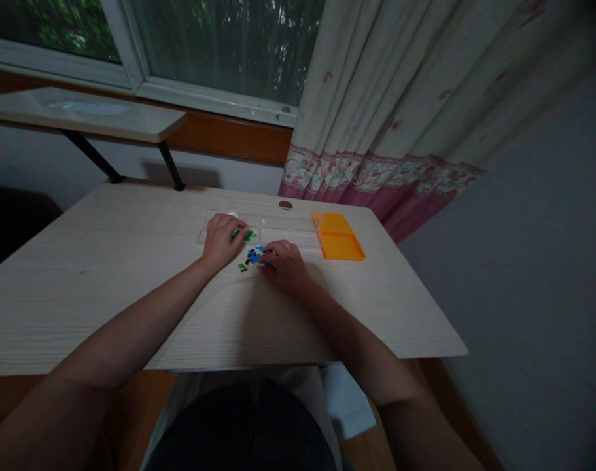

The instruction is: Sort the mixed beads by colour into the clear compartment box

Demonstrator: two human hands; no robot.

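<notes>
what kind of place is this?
Probably a room in a home: a pale desk stands by a window, with a long floral-trimmed curtain hanging beside it.

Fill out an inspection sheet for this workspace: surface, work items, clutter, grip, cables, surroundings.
Surface: pale wood-grain table.
Work items: clear divided tray, green pieces in one compartment; loose mixed-colour pieces in front; open orange box at its right end.
Clutter: shiny flat item on the raised shelf.
Grip: left hand at the green pieces, right hand at the loose ones; whether either holds anything is unclear.
Cables: nothing seen.
Surroundings: window, patterned curtain, wall at right.
</notes>
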